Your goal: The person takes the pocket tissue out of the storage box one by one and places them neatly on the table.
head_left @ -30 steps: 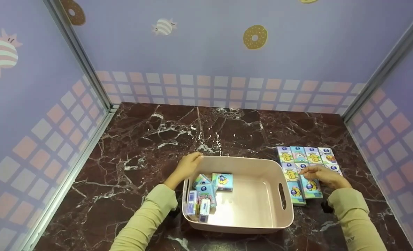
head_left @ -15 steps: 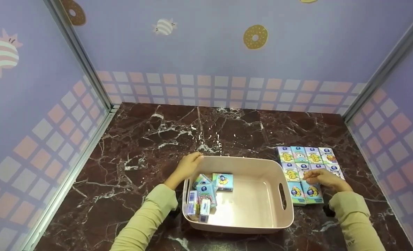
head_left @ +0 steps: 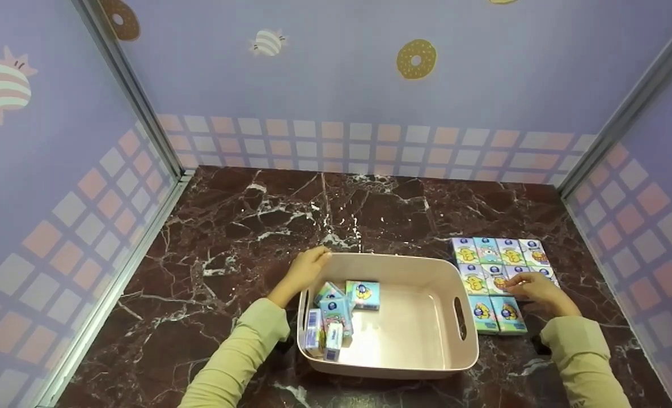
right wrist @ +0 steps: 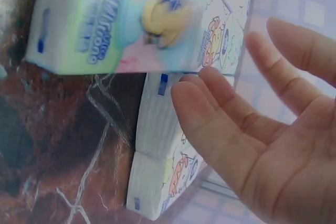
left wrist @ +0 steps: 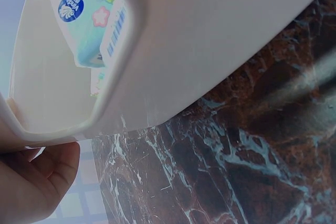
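Note:
A beige plastic bin has several small tissue packs bunched at its left end. My left hand grips the bin's rim at the back left corner; the left wrist view shows its fingers bent under that rim, beside the oval handle hole. To the right of the bin, tissue packs with cartoon prints lie in close rows. My right hand hovers over these rows, covering part of them. In the right wrist view its fingers are spread and nothing is held, with the thumb at the edge of the packs.
Dark red marbled tabletop runs under everything. Purple panels with a checked border stand at the back, left and right. The row of packs sits close against the bin's right side.
My right hand has let go of a blue-green tissue pack, which now lies in the front row beside another, and has drawn slightly right. The left hand stays on the rim.

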`<state>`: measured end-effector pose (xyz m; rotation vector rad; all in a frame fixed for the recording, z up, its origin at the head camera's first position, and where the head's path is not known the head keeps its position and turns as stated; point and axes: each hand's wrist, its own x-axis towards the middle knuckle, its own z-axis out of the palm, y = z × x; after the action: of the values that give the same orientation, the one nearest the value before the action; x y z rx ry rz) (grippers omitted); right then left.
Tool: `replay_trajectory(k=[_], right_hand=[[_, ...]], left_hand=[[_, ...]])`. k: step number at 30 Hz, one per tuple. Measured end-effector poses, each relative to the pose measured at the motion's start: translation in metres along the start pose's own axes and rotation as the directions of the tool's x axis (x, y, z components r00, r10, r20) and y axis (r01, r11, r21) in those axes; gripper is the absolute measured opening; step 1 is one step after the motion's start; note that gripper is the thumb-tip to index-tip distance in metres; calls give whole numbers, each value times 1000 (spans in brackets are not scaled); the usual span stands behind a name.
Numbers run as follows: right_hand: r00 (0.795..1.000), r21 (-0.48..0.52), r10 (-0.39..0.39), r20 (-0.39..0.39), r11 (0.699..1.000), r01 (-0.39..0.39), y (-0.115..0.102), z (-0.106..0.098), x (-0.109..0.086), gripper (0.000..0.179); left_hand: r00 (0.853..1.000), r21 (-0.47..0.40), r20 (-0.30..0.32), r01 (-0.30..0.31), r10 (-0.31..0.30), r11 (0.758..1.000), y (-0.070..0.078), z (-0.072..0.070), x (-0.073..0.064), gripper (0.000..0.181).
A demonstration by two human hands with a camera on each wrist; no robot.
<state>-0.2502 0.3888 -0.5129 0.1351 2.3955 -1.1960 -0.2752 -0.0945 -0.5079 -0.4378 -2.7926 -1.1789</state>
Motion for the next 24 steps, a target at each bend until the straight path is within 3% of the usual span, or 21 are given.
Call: replay_trajectory(k=[8,15,20,24], right_hand=[[987,-21,157,25,987,-156,4,6,-12,29],[993,5,89,77,996,-89,15,15,-10,29],[992,-82,104,66,992,-98,13,17,-9,29],[992,-68,106,63,993,-101,12,17,-8,29]], left_hand=[[1000,0,-4,11,-11,1000,-1,0,1,20],[1000,-4,-3,9,-9,1000,-1,1,1,20],[999,-4,6,37,-37,999,-1,1,2,20],[999,9,7,36,-36,999,0,1,1,20]])
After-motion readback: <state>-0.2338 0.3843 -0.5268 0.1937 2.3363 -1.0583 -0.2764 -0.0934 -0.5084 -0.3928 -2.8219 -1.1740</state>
